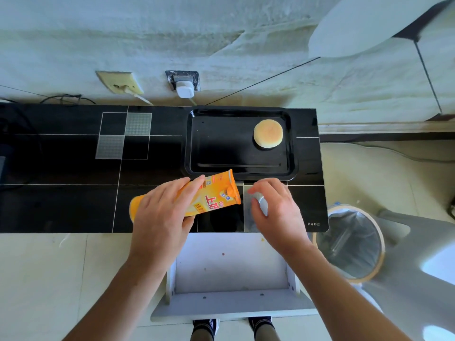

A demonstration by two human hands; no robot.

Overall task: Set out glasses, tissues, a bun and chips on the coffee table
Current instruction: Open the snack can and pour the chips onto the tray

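Note:
An orange chips can (pixel 211 196) lies tilted over the black coffee table (pixel 73 168), its open end toward the right. My left hand (pixel 162 215) grips the can around its middle. My right hand (pixel 273 207) is just right of the can's mouth, fingers closed on a small silvery lid or foil seal (pixel 259 200). A round pale bun (pixel 268 134) rests on the right part of a black tray (pixel 197 143) at the back of the table. No glasses or tissues are in view.
An open white drawer (pixel 231 274) juts out below the table toward my feet. A lined waste bin (pixel 352 244) stands on the floor at the right. Wall sockets with plugs (pixel 183 82) sit behind the table. A grey chair (pixel 418 267) is at the far right.

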